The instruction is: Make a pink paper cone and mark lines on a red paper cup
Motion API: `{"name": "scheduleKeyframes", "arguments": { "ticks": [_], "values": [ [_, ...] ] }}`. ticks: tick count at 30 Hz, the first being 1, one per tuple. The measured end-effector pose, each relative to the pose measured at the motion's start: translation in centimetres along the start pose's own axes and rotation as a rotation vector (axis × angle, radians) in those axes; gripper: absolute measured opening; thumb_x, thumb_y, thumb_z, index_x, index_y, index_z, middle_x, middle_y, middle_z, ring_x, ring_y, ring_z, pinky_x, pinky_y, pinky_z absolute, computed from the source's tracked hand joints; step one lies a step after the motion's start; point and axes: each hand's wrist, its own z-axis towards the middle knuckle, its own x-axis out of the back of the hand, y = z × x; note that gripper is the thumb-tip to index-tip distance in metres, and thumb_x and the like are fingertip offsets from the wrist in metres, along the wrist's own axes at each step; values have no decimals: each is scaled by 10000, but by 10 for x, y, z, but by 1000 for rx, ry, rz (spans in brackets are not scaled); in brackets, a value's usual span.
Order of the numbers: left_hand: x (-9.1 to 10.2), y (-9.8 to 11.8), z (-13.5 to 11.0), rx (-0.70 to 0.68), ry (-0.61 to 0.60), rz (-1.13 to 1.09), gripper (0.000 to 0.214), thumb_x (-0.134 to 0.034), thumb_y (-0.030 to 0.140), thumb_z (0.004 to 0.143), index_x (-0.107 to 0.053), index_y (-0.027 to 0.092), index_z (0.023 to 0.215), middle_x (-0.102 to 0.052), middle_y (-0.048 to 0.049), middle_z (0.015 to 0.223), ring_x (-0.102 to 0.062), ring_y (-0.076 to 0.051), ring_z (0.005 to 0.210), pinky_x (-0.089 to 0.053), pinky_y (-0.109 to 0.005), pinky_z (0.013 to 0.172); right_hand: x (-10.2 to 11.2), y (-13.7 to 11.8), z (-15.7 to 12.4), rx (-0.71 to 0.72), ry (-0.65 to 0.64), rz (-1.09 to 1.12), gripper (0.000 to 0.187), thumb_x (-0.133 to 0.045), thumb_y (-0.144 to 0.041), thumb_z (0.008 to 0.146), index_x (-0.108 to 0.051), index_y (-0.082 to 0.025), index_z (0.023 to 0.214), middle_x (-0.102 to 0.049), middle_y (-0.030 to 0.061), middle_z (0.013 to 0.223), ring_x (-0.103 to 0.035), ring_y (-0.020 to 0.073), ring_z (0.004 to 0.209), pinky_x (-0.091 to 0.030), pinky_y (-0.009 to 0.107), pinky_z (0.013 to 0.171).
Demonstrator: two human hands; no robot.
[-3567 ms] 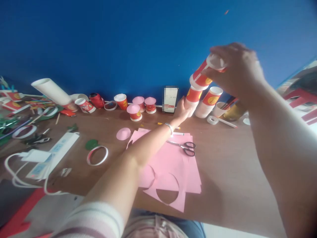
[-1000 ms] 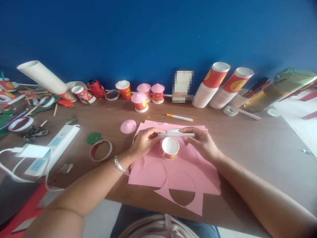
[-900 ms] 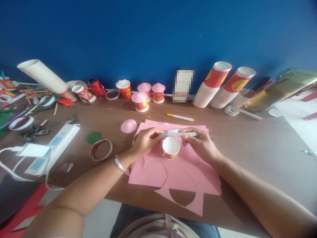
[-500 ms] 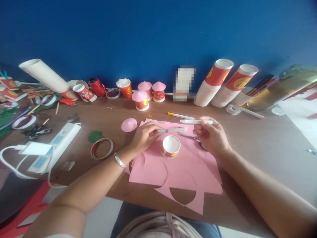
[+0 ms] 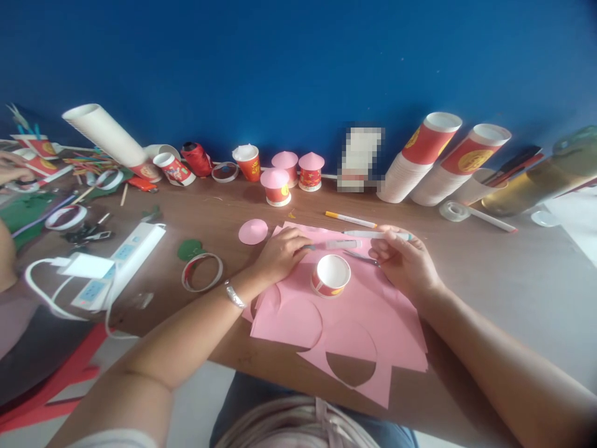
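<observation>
My left hand (image 5: 280, 252) is closed on one part of a white marker (image 5: 332, 244) with a teal tip. A little to the right and farther back, my right hand (image 5: 405, 261) pinches the marker's other white part (image 5: 375, 235). The two parts lie apart, almost in line. A short red paper cup (image 5: 331, 275) stands mouth up between my hands on pink paper sheets (image 5: 354, 317) that have round holes cut out. Scissors (image 5: 361, 256) lie partly hidden under my right hand.
A pink paper disc (image 5: 252, 231), a yellow-capped marker (image 5: 351, 219) and a ring (image 5: 202, 272) lie nearby. Pink-lidded small cups (image 5: 277, 185) and tall cup stacks (image 5: 422, 155) line the blue wall. A power strip (image 5: 116, 261) is at left. Another person's hand (image 5: 12, 168) shows at far left.
I took a cup from the stack and set it on the pink paper. The marker, held whole by both hands a second ago, has been pulled into two parts.
</observation>
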Motion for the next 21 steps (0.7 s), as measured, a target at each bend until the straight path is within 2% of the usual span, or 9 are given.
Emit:
{"name": "scheduleKeyframes", "arguments": {
  "ticks": [6, 10, 14, 18, 21],
  "values": [
    [-2, -1, 0, -27, 3, 54, 199, -609, 211, 1044, -787, 198, 1132, -800, -52, 1115, -728, -221, 1063, -567, -380, 950, 2, 3, 0, -9, -16, 6, 321, -955, -464, 736, -780, -243, 889, -526, -56, 597, -481, 102, 572, -519, 268, 589],
    [-5, 0, 1, -20, 3, 142, 234, -577, 255, 1070, -800, 226, 1135, -793, -49, 1115, -722, -224, 1055, -553, -389, 945, 4, 4, 2, -15, -46, 14, 318, -924, -474, 778, -773, -251, 947, -576, -52, 643, -508, 106, 575, -587, 289, 620],
    [-7, 2, 4, -17, -6, 193, 233, -576, 238, 1064, -794, 237, 1146, -777, -46, 1106, -710, -219, 1044, -545, -376, 917, 2, 5, -1, -13, -127, 32, 279, -845, -484, 869, -755, -275, 1031, -647, -38, 757, -594, 126, 655, -671, 382, 774],
    [-8, 3, 6, -33, -4, 198, 225, -572, 212, 1065, -779, 237, 1151, -768, -36, 1124, -704, -194, 1068, -554, -337, 912, -4, 7, -3, -7, -212, 6, 276, -796, -501, 916, -752, -283, 1080, -711, -8, 854, -678, 169, 810, -653, 464, 951],
    [-11, 2, 8, -60, -2, 236, 247, -546, 222, 1084, -771, 249, 1184, -767, -39, 1234, -700, -194, 1106, -564, -344, 953, -6, 9, -3, -5, -228, 13, 290, -797, -513, 913, -758, -284, 1085, -742, 0, 890, -708, 183, 871, -632, 464, 994]
  ]
}}
